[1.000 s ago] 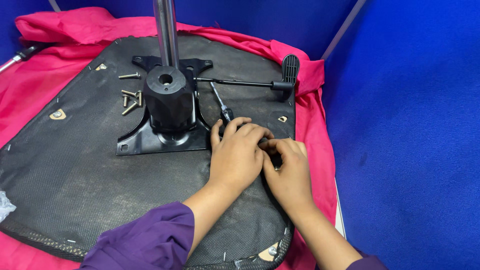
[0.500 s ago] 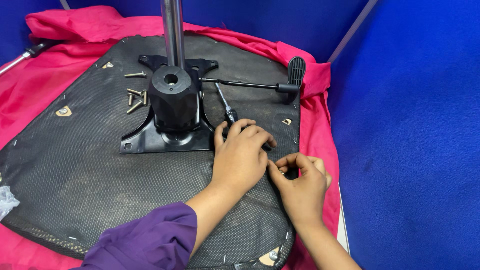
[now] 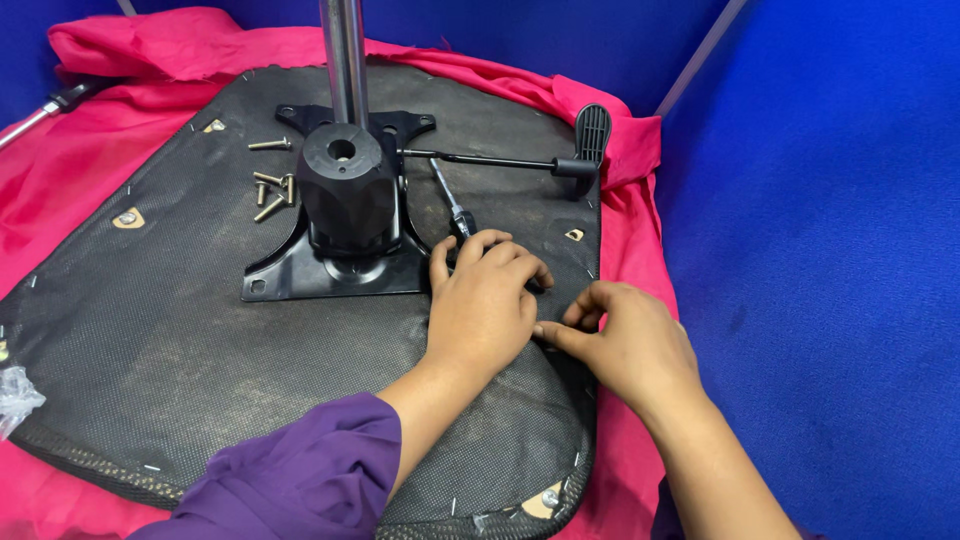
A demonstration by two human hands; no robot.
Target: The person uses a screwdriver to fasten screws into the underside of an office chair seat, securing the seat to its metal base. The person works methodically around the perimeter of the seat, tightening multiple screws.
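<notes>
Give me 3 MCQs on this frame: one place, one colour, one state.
1. Where do the loose screws lie?
A. left of the black mechanism
B. on the blue floor
C. in the right hand

2. What colour is the cloth under the seat base?
A. green
B. pink
C. white

3. How does the left hand stand?
A. raised in the air
B. gripping the chrome column
C. resting palm down on the seat base, over the screwdriver

Key: 1 A, the screws sit on the seat base left of the black mechanism. 2 B, pink cloth shows all around. 3 C, the screwdriver shaft runs out from under its fingers; the right hand is beside it.
</notes>
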